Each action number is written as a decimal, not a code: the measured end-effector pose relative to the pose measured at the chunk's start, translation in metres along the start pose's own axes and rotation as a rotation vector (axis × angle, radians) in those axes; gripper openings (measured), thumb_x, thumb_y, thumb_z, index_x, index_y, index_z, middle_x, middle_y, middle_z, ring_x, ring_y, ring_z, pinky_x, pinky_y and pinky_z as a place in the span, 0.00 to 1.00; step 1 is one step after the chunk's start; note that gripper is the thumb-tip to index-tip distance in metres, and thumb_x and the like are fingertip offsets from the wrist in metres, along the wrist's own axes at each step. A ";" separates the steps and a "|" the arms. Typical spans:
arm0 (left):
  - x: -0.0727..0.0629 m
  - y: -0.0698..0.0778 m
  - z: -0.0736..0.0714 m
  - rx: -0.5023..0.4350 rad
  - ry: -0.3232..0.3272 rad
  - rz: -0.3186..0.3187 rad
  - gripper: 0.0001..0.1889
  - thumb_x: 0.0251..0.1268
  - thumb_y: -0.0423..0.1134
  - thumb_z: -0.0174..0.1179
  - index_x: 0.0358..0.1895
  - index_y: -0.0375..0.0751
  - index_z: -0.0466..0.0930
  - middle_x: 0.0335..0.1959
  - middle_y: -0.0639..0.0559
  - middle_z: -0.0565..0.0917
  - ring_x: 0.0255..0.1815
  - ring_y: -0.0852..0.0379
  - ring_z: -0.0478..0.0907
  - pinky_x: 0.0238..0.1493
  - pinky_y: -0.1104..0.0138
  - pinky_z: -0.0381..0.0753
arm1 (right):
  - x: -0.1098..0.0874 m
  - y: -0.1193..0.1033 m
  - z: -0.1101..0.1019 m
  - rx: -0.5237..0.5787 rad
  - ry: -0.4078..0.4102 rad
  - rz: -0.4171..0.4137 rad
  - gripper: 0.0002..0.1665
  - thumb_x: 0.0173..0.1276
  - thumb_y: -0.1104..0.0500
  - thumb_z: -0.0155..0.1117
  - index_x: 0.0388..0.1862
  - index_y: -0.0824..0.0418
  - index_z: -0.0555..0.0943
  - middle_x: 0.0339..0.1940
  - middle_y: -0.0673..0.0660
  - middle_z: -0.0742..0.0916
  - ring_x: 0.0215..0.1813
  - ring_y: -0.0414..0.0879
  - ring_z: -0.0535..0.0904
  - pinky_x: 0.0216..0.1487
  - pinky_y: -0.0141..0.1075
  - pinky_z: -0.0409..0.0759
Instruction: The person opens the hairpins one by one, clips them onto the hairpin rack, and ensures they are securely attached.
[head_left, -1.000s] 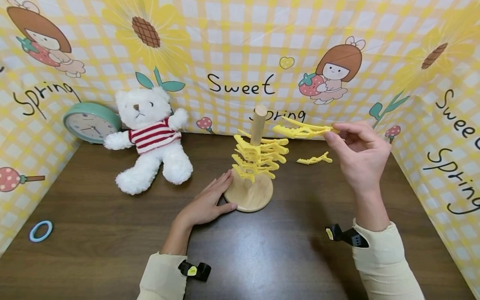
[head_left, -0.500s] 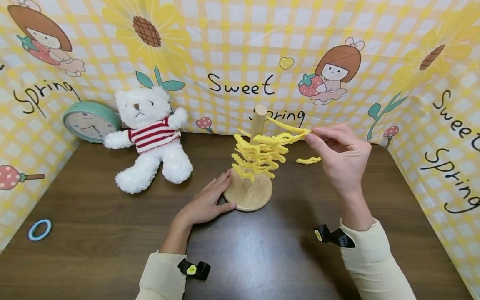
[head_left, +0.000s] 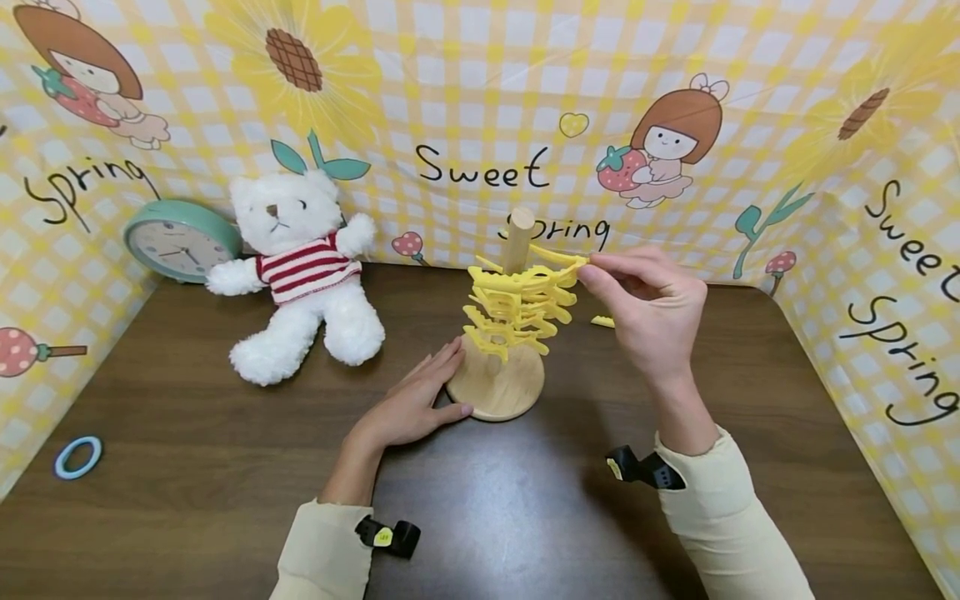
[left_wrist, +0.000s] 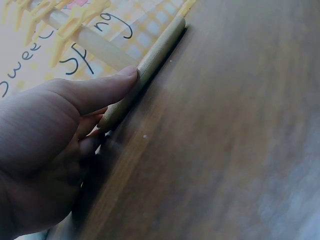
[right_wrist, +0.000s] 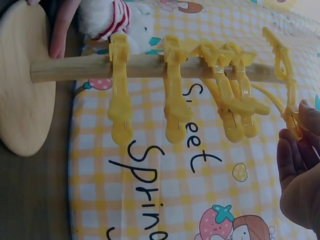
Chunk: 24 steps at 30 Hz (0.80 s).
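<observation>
A round wooden base (head_left: 507,397) carries an upright wooden post (head_left: 517,242) with several yellow hair clips (right_wrist: 120,90) fastened along it. My right hand (head_left: 654,307) pinches one more yellow hair clip (right_wrist: 288,85) by its tail, between thumb and fingertips. That clip's two arms are spread, one in front of the post and one behind, above the others. My left hand (head_left: 411,402) lies at the left of the base, fingers straight along its edge; in the left wrist view the thumb (left_wrist: 117,86) touches the rim. Another hair clip (head_left: 602,321) lies on the table, partly hidden behind the right hand.
A white teddy bear (head_left: 300,279) in a striped sweater sits at the back left beside a green clock (head_left: 182,242). A light blue ring (head_left: 77,457) lies on the table's left side. Patterned yellow cloth (head_left: 480,100) walls the back and sides.
My right hand has moved left with the hair clip, bringing its spread arms from beside the post to around it. The left hand has stayed by the base.
</observation>
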<state>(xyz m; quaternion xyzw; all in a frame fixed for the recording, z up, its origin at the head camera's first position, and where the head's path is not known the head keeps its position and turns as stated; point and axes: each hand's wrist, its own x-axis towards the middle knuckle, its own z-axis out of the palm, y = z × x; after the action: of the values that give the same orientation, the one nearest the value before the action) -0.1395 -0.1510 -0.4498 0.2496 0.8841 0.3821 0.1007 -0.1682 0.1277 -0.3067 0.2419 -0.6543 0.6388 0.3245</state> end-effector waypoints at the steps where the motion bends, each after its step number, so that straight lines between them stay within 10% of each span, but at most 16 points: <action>1: 0.000 0.000 0.000 -0.001 0.001 0.001 0.43 0.72 0.47 0.63 0.80 0.31 0.51 0.83 0.44 0.45 0.83 0.45 0.41 0.81 0.52 0.41 | 0.000 0.000 0.001 0.003 -0.004 0.003 0.07 0.53 0.78 0.76 0.33 0.76 0.89 0.30 0.56 0.89 0.36 0.48 0.82 0.35 0.30 0.84; 24: 0.000 0.002 -0.001 -0.009 -0.004 0.010 0.43 0.73 0.47 0.63 0.80 0.31 0.51 0.83 0.45 0.45 0.83 0.45 0.40 0.81 0.53 0.41 | -0.003 0.009 0.004 -0.070 -0.116 0.070 0.13 0.54 0.76 0.77 0.40 0.76 0.87 0.33 0.60 0.85 0.32 0.47 0.81 0.32 0.29 0.83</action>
<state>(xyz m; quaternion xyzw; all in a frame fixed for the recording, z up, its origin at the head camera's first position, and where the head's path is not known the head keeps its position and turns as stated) -0.1392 -0.1509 -0.4479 0.2542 0.8809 0.3862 0.1018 -0.1728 0.1242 -0.3150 0.2440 -0.7020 0.6113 0.2719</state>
